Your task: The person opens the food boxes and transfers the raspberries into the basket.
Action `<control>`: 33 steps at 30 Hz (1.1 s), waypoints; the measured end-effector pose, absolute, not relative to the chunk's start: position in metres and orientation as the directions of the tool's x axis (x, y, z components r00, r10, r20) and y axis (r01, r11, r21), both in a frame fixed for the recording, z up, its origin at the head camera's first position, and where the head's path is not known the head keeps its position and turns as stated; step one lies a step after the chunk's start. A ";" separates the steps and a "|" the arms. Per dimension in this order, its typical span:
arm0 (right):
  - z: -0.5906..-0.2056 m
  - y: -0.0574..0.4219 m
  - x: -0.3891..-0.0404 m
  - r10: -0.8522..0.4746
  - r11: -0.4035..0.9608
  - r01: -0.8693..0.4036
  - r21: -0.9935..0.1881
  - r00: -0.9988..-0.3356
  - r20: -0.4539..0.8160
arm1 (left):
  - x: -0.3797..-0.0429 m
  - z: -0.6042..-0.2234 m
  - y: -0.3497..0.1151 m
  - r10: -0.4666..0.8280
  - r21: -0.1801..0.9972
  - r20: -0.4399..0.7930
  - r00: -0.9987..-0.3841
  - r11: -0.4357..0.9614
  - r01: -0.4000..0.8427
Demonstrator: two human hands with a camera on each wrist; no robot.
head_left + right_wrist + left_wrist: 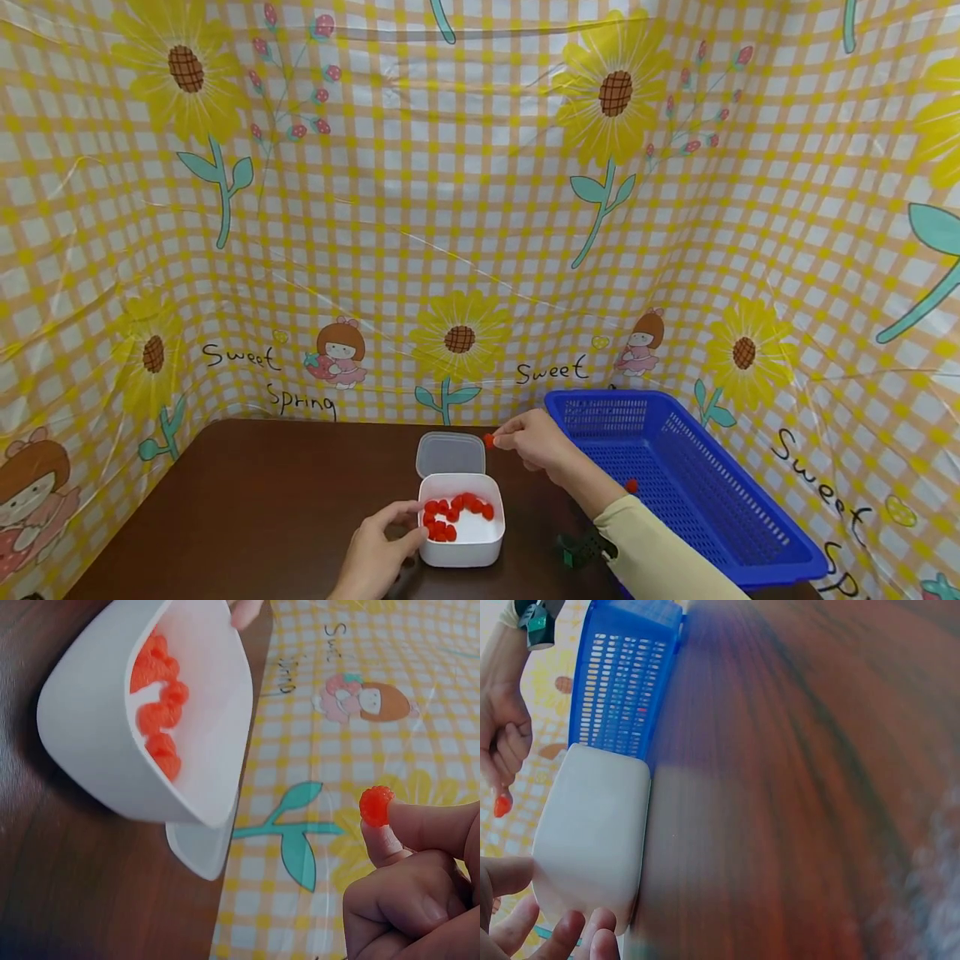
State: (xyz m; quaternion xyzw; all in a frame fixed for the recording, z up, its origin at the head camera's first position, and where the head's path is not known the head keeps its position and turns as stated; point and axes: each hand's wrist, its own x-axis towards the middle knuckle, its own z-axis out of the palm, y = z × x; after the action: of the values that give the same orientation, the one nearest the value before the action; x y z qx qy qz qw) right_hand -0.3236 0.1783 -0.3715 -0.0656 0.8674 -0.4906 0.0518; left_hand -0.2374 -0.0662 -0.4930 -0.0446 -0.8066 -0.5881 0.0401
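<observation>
My right hand pinches a small red raspberry between thumb and fingertip, raised beside the box's lid at the back. In the right wrist view its bumpy surface shows clearly. A white square box stands on the table, with several red raspberries on its floor, mostly along the left and back. My left hand holds the box at its left side, thumb and fingertips against the wall near the rim. The translucent lid lies just behind the box.
A blue plastic basket stands at the right, under my right forearm, with a red raspberry visible in it. A dark strap with a green piece hangs at my right wrist. The brown table meets a yellow checked cloth behind.
</observation>
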 end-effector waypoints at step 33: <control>-0.343 0.267 -0.348 -0.128 0.520 -0.044 -0.853 -0.991 -0.027 | -0.238 -0.493 -0.067 0.020 0.938 0.130 -0.991 0.323 0.130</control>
State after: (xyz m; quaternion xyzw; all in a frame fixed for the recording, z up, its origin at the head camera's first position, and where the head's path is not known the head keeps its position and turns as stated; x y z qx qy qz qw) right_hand -0.3482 0.2666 -0.3432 -0.0492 0.8706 -0.4876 0.0429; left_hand -0.2381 -0.0665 -0.4927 -0.0461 -0.8119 -0.5801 0.0472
